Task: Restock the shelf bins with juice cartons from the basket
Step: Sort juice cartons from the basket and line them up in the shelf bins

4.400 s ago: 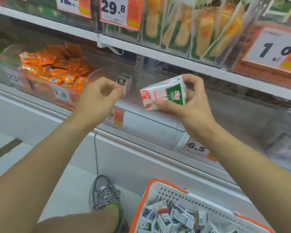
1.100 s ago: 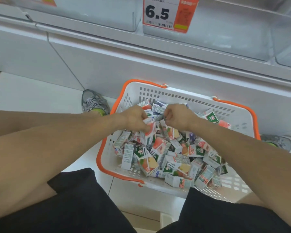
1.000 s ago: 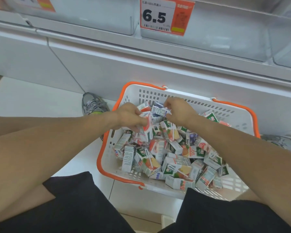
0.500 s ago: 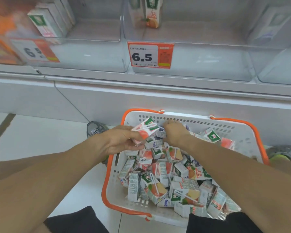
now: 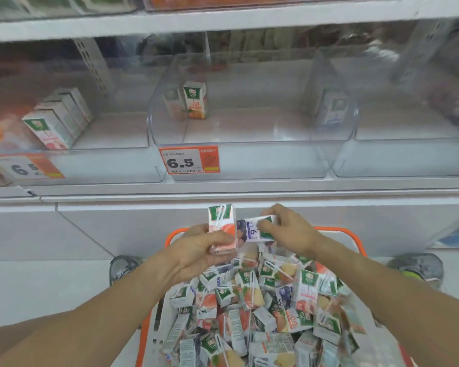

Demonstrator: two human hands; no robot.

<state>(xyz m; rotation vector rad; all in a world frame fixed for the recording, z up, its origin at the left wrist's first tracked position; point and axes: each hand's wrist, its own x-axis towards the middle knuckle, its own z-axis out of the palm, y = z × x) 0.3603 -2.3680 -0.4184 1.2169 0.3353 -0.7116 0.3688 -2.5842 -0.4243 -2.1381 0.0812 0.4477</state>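
Since half a second ago, both hands are rising out of the white plastic basket with the orange rim (image 5: 355, 234), each now carrying a carton above the heap, and the view is tilting up so the whole shelf row is showing. The left hand (image 5: 196, 256) is closing its grip around an upright pink-and-white juice carton with a green top and a taped straw (image 5: 221, 227), fingers curling round its lower half. The right hand (image 5: 289, 231) is pinching a purple-and-white juice carton lying on its side (image 5: 249, 231), thumb and fingertips clamping its green end. The two cartons are touching each other, just over the basket's far rim.

Below them, the heap of mixed small juice cartons (image 5: 263, 308) is filling the basket, lying at all angles. The basket is sitting on the pale floor between two grey shoes, one (image 5: 122, 268) at its left and one (image 5: 416, 268) at its right.

Above, the clear plastic middle shelf bin (image 5: 249, 157) is holding an upright orange-and-white carton (image 5: 195, 100) near its back left, with an orange-and-white price tag reading 6.5 (image 5: 188, 160) on its front. The clear left bin (image 5: 104, 160) is holding a row of white-and-pink cartons (image 5: 56, 119). A pale purple carton (image 5: 334, 108) is standing in the clear right bin (image 5: 408, 157), blurred behind the divider.
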